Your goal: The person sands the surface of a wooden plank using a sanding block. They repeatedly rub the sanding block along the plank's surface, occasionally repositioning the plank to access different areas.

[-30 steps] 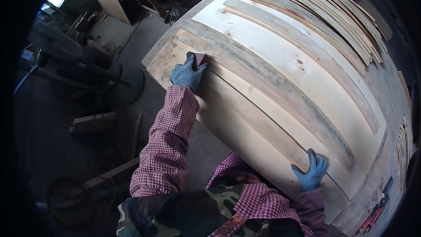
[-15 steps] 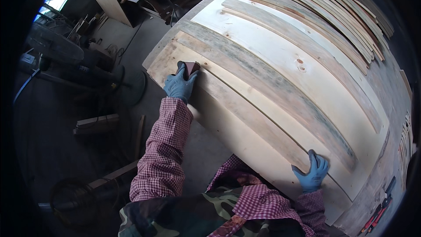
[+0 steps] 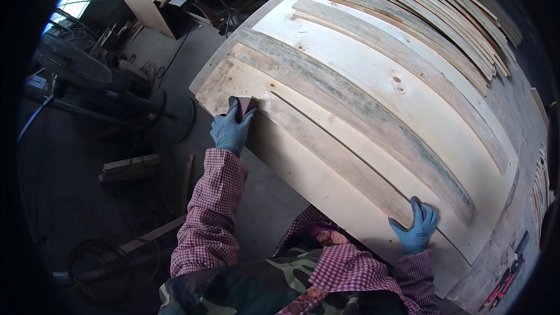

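Note:
My left hand (image 3: 230, 131), in a blue-grey work glove, is closed around a dark reddish-brown sanding block (image 3: 247, 105). The block is at the left end of a narrow wooden plank (image 3: 326, 149); whether it touches the plank is hard to tell. That plank lies on a wide pale wooden board (image 3: 303, 169). At the plank's right end, my gloved right hand (image 3: 417, 230) grips it, thumb by the near edge and forefinger by the far edge. Just beyond is a longer plank with dark grey staining (image 3: 373, 122).
A stack of thin wooden strips (image 3: 408, 11) lies along the table's far side. Red-handled pliers (image 3: 504, 283) rest at the right edge. A floor fan (image 3: 76, 61) stands to the left, and a coiled cable (image 3: 105, 268) lies at lower left.
My left hand and the sanding block have shifted nearer to me and slightly left, uncovering the plank's left end. My right hand stays in place.

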### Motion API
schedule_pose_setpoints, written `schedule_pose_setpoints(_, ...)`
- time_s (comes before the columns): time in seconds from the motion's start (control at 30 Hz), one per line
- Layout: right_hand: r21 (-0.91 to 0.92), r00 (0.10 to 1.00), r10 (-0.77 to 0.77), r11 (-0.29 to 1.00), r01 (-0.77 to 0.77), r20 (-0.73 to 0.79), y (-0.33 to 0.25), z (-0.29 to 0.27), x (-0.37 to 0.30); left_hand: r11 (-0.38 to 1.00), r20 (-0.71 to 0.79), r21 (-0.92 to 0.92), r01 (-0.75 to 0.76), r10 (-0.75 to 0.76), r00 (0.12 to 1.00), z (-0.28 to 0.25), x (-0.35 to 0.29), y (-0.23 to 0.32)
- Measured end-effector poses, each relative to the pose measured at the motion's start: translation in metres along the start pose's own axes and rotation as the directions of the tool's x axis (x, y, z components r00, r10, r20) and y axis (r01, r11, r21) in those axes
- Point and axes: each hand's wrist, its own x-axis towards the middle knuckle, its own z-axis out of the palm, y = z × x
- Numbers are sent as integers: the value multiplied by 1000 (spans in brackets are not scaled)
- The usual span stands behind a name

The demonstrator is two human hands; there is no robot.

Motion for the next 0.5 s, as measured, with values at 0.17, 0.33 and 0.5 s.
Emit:
schedule_pose_setpoints(0.17, 7, 1000, -11, 1000, 11, -15, -3, -2, 1, 995, 16, 70, -75, 74, 997, -2, 41, 25)
schedule_pose_setpoints(0.33, 21, 1000, -7, 1000, 7, -13, -1, -2, 1, 985, 2, 26, -172, 172, 985, 3, 53, 18)
schedule_pose_setpoints(0.5, 0, 1000, -1, 1000, 1, -24, -2, -2, 2, 984, -24, 4, -179, 179, 984, 11, 10, -22)
